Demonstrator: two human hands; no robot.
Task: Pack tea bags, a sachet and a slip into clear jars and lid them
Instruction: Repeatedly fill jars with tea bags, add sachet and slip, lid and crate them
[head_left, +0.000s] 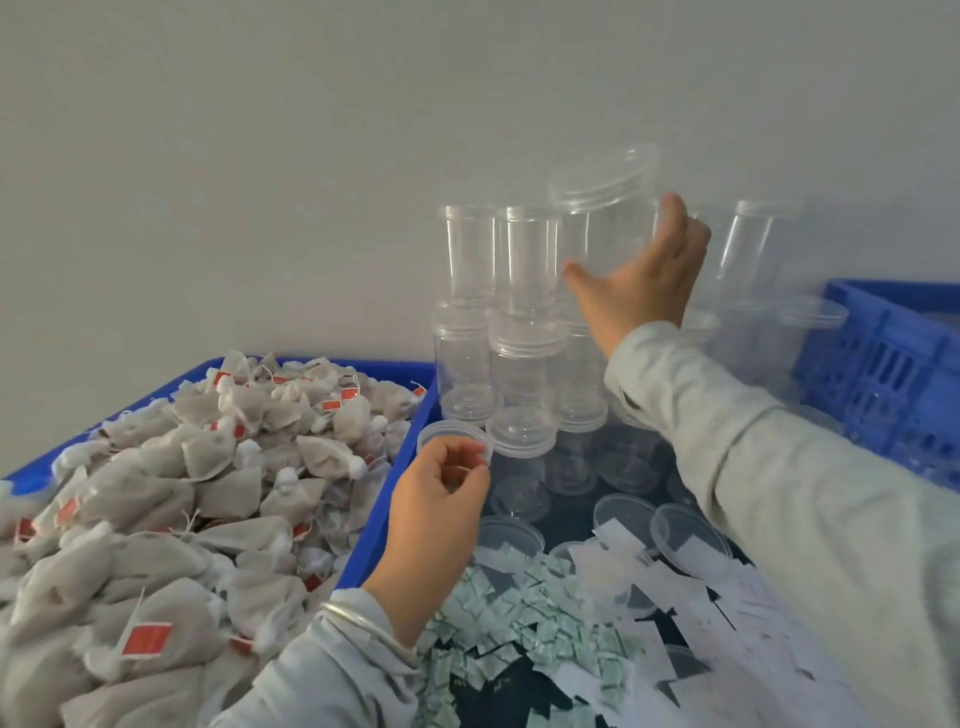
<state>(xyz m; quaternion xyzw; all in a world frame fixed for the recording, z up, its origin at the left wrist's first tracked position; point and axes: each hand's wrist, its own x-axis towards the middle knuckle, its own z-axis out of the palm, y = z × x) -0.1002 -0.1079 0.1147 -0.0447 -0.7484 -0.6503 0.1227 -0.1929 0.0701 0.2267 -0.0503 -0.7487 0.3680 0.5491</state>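
Against the pale wall at the back of the bench, the right hand (641, 275) is wrapping its spread fingers and thumb round a clear jar (602, 218) at the top of a stack of empty jars (498, 322), and that jar is tilting with its lid end leaning away to the right. Lower down, the left hand (441, 499) is pinching a loose clear lid (454, 441) between curled fingertips and thumb, just beside the blue tray wall (410, 457). Tea bags (182, 493) are lying heaped in that tray on the left, green-printed sachets (498, 613) are lying scattered near the bottom centre, and white slips (675, 582) are spreading to their right among more loose lids. The main risk, as I judge it, is sitting in the stack: the jars are standing two and three high, touching one another, light and slick, so dragging the gripped one sideways could be knocking its neighbours over into the sachets and slips. The sleeve (727, 441) is also passing close over the lower jars and may be brushing them. A loose pinch could be letting the lid slip among the others.
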